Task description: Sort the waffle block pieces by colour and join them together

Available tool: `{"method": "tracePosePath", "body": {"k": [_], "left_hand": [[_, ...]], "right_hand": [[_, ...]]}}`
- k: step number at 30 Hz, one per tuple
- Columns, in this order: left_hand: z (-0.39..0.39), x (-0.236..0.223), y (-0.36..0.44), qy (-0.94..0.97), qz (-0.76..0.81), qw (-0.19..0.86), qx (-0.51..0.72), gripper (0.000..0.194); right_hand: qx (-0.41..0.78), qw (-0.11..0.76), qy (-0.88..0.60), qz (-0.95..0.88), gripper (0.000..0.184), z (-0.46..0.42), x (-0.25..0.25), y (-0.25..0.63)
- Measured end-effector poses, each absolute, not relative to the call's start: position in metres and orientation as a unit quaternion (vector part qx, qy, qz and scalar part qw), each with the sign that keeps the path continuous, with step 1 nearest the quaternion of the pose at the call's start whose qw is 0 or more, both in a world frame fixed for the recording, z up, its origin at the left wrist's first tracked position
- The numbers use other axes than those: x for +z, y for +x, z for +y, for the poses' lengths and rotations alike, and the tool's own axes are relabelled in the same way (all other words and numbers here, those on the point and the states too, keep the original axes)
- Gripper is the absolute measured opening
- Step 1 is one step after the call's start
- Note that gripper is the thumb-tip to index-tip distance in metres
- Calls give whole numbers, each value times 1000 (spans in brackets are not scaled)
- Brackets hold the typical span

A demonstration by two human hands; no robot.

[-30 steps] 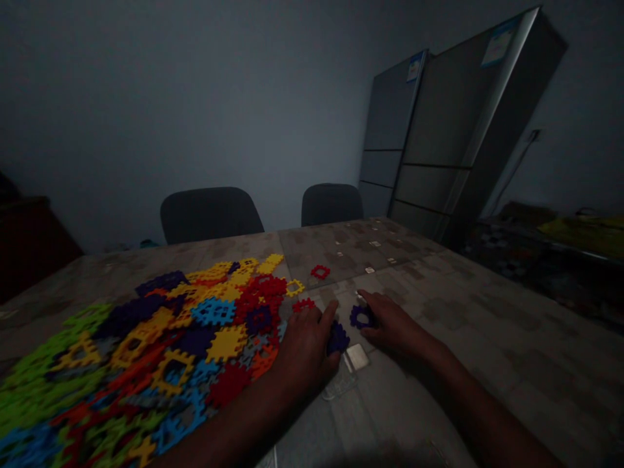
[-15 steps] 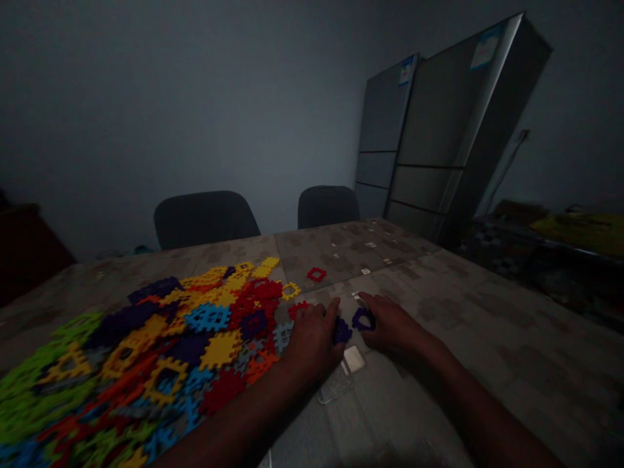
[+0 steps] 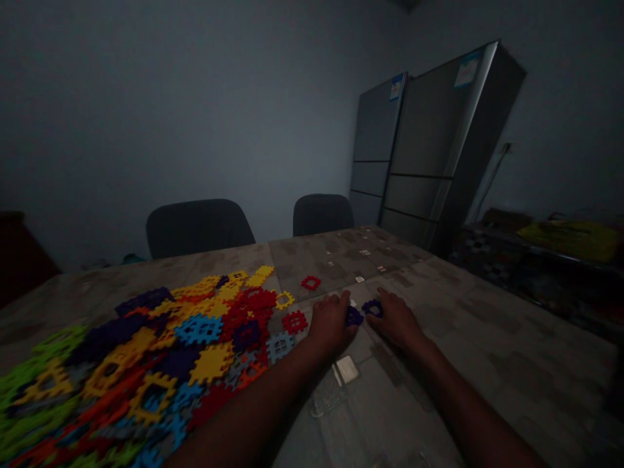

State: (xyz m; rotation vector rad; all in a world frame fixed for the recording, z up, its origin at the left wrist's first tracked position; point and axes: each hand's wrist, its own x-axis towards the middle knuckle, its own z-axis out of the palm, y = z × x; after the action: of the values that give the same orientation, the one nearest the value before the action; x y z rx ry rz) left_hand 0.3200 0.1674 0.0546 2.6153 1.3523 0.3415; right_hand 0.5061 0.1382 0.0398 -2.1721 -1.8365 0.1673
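Note:
My left hand (image 3: 332, 323) is closed on a purple interlocking plastic tile (image 3: 354, 316), its thumb and fingers at the tile's left side. Just to the right, my right hand (image 3: 396, 316) pinches a purple tile with an open middle (image 3: 373, 308) by its right side. The two purple tiles lie almost edge to edge, low over the table; whether they touch I cannot tell. Nearest my left hand on its left are a red window tile (image 3: 294, 322) and a grey window tile (image 3: 280, 348).
A large heap of coloured tiles (image 3: 209, 364) spreads over the left of the table (image 3: 468, 325). A red ring-shaped tile (image 3: 311, 283) and a yellow one (image 3: 284, 299) lie beyond my left hand. Two chairs (image 3: 199, 227) and a tall refrigerator (image 3: 424, 156) stand behind.
Both hands, still holding the purple tiles, have shifted a little to the right over the table. The red and grey window tiles beside my left hand show more fully. The camera view has tilted slightly.

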Motion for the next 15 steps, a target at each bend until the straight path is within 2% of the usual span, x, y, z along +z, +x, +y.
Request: {"method": "tracePosePath", "body": {"k": [7,15], "left_hand": [[174,45,323,885,439,93,122,58],[170,51,332,871,465,96,124,56]], "right_hand": [[87,167,-723,-664,83,141,33,526],[78,182,-712,-674,79,148,23,525]]}}
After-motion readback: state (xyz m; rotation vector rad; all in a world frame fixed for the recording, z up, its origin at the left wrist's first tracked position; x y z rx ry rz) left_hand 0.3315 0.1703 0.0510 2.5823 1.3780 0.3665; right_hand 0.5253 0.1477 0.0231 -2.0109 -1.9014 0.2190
